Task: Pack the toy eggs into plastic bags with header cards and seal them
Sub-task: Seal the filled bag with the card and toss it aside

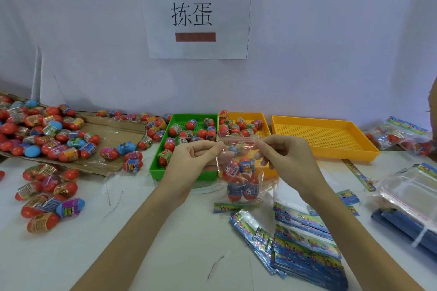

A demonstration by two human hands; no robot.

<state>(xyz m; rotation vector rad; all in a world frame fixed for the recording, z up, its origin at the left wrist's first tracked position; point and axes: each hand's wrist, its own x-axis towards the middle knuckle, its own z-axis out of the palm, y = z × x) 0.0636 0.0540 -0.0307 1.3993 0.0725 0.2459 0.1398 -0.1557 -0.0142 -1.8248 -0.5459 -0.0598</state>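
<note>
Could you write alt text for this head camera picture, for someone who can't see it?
Two bare hands, left and right, pinch the top edge of a clear plastic bag of toy eggs above a white table. Behind stand a green tray and two orange trays; loose eggs lie left, header cards right.

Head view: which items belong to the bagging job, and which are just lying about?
In the job:
- plastic bag of eggs, pinched at its top by left hand and right hand
- header cards
- loose toy eggs

Lying about:
- wall sign
- large yellow tray
</note>
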